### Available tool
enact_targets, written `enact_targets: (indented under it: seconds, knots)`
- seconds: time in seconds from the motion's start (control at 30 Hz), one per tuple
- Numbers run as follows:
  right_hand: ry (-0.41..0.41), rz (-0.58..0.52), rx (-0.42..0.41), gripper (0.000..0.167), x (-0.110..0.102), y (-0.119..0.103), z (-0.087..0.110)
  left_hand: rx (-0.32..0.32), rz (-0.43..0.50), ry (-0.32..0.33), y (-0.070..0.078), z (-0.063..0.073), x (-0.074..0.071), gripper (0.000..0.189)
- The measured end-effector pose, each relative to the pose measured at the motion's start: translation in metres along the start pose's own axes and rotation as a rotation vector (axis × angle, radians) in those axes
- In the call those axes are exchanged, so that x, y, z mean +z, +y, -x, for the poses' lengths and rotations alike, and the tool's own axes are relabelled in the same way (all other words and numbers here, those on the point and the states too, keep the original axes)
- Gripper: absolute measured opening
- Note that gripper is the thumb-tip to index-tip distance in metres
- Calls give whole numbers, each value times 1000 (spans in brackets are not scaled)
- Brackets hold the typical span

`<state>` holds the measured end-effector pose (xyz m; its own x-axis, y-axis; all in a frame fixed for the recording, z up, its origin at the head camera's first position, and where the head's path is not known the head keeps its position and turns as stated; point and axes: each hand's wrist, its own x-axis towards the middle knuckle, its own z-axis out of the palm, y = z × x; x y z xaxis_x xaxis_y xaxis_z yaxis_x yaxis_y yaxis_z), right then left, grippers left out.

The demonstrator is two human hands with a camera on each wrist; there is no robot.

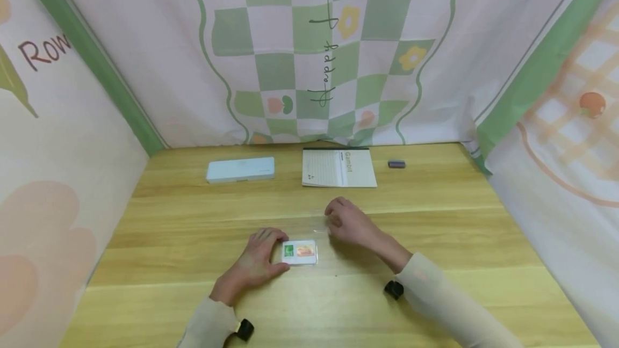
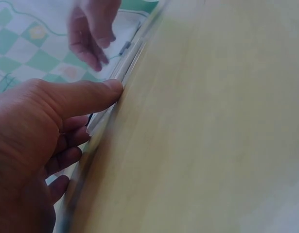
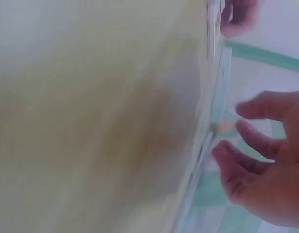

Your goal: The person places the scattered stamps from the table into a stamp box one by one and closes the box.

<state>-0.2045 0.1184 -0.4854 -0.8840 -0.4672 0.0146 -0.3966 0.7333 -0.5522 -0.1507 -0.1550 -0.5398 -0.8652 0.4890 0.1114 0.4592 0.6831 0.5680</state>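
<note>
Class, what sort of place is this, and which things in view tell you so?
Probably a small indoor desk area: a wood-grain table enclosed by patterned fabric hangings, with a notepad and a pale blue case near its far edge.

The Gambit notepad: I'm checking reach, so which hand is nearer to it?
Right. The right hand is apart from the notepad, just on the person's side; the left hand is farther back, holding the white card.
</note>
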Motion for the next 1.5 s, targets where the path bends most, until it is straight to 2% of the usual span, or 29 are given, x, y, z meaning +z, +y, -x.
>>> enact_targets:
  seconds: [0.07,0.13,0.23,0.4,0.7,0.93,1.1,1.33,1.5]
  knots:
    - [-30,51,-17,45,-3,4,0,-3,0,1,0,0,0,56]
    - [-77,76,-28,48,-4,7,0,-3,1,0,1,1,1,56]
    - [-118,103,-39,40,-2,10,2,5,-1,-1,1,1,1,56]
    - [-81,133,-60,31,2,11,1,13,-8,7,2,0,-1,57]
    - [-59,131,-23,37,-2,12,7,-8,-55,-29,6,-8,0,57]
    - [-26,139,-88,50,-10,10,13,15,-87,-27,9,-23,4,58]
    - [-55,146,-105,47,-11,10,16,8,-96,-44,13,-35,7,62]
    - [-65,132,-133,43,-12,7,19,34,-113,-56,21,-54,14,71]
    - [-75,129,-131,38,-7,8,19,21,-105,-74,27,-60,18,75]
